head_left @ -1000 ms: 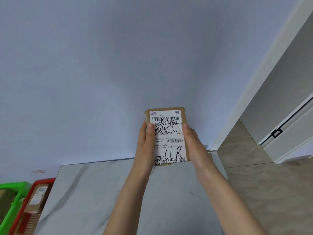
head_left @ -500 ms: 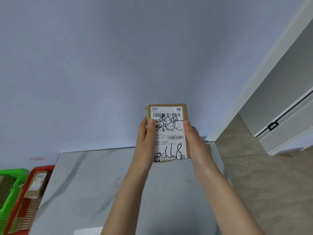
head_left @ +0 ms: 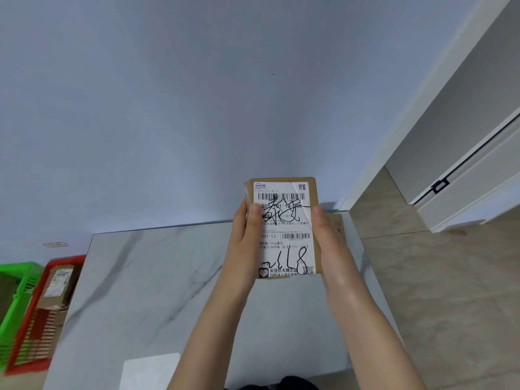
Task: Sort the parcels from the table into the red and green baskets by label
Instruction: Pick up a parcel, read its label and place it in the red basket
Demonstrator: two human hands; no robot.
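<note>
Left hand (head_left: 240,249) and right hand (head_left: 333,249) clasp a parcel (head_left: 284,229) by its side edges, label up and not yet sorted. Well left of the grip, the red basket (head_left: 64,258) already holds a box (head_left: 57,282). Another carton (head_left: 337,225) waits just behind the right hand.

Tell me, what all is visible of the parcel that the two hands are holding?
The parcel is a small flat brown cardboard box, held upright above the table, its front facing the camera. A white shipping label covers nearly all of that face, with barcodes, printed text and black handwriting. The left hand and right hand grip its long sides, thumbs on the front.
</note>
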